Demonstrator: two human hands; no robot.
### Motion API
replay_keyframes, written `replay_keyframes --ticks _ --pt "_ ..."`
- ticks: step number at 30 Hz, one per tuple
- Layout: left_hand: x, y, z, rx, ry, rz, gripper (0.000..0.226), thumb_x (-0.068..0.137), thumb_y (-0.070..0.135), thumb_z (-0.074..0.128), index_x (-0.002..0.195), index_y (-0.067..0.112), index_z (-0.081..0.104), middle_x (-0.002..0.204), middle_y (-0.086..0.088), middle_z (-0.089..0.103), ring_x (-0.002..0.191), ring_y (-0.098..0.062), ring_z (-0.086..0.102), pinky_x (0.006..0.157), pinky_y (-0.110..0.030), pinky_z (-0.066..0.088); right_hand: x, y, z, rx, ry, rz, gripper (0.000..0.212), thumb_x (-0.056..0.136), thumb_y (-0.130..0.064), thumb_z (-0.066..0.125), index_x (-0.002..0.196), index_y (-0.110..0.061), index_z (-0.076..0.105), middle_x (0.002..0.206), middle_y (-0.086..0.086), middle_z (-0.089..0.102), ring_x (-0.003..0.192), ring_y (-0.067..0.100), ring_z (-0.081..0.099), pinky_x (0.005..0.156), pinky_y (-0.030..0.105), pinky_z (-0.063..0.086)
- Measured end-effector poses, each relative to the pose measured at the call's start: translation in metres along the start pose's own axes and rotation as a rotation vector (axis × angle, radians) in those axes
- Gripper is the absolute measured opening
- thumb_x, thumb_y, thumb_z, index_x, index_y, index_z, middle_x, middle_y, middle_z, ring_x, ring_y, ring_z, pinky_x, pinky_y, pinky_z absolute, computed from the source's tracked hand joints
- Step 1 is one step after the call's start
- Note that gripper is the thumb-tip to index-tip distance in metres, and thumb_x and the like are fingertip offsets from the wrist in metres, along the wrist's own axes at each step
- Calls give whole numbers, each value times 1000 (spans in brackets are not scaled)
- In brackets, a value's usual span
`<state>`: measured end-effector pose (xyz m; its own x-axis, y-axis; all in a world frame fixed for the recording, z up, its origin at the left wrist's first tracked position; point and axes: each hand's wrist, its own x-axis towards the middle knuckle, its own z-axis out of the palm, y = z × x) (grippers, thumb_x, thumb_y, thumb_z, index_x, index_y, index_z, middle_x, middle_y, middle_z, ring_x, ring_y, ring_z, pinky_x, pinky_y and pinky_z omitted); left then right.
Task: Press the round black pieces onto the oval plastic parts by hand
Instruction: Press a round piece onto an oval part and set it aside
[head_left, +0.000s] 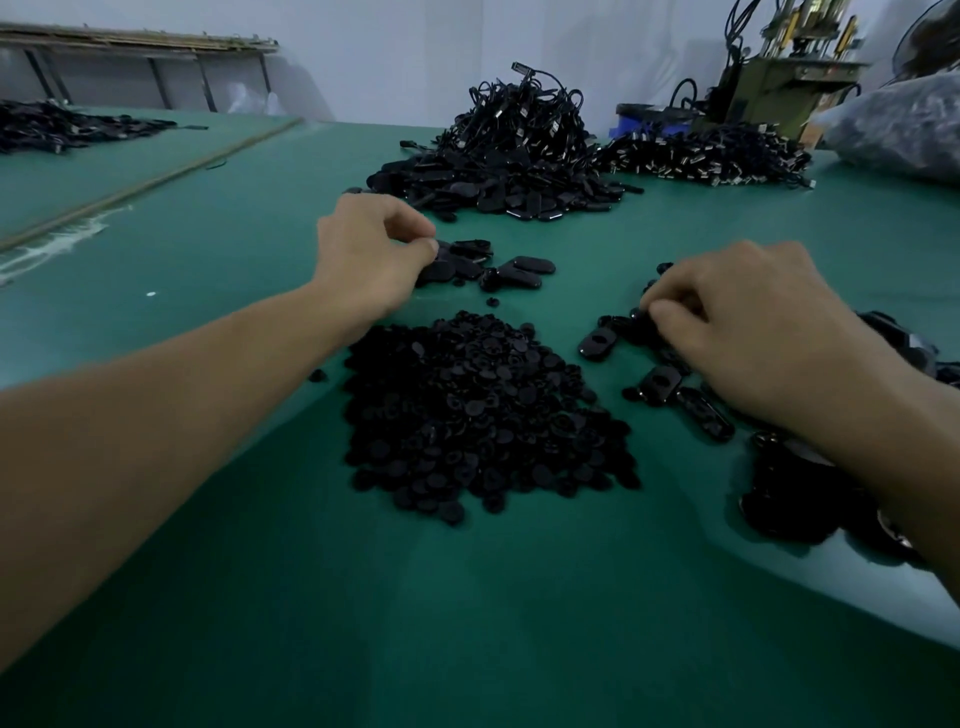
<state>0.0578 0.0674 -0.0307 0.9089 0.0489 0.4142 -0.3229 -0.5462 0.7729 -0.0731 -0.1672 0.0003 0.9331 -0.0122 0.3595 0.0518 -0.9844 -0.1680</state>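
My green table (208, 234) carries a cable heap (706, 153) upper right, beside a machine (779, 83) and plastic bag (898, 124)

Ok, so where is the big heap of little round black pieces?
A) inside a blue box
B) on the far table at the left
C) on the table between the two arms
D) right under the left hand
C: the heap of round black pieces lies on the green table between the arms, nearer than the left hand and the right hand, which are both at the oval parts.
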Motion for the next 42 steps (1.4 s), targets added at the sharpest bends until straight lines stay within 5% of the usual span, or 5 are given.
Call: replay_keyframes --ticks 4,19,28,33,42 --pt "-26 14 -11 -125 -92 63 16 87 19 76 78 31 71 78 6 72 69 -1 62 65 -13 48 0 0 3 301 86 70 18 101 -17 57 100 -20 75 80 -4 73 69 2 66 60 3 42" --pt "-84 38 -16 -302 -365 201 8 82 25 79 90 26 77 77 6 77 71 -8 68 80 -33 57 -7 -23 14 954 -95 28 17 99 -10 59 94 -18 73 70 -1 75 60 2 66 57 12 50" --pt "-20 7 -9 -14 -116 11 7 89 20 75 94 24 74 72 10 70 63 3 60 66 -11 47 -4 -7 21 167 -63 -86 29 101 -23 56 129 -27 65 119 -4 65 107 12 60 96 23 41" --pt "-7 -4 -5 74 -128 -53 19 91 12 73 109 13 74 95 -4 72 89 -11 66 97 -25 52 -1 -7 22 25 -202 -141 26 100 -33 56 124 -31 67 121 -8 69 117 17 58 104 34 43" --pt "-32 12 -11 -26 -150 89 22 86 8 76 80 29 71 81 13 72 70 10 64 68 -2 48 -2 -16 21 23 -204 -56 25 100 -24 47 117 -30 63 114 6 65 105 30 61 95 45 52"
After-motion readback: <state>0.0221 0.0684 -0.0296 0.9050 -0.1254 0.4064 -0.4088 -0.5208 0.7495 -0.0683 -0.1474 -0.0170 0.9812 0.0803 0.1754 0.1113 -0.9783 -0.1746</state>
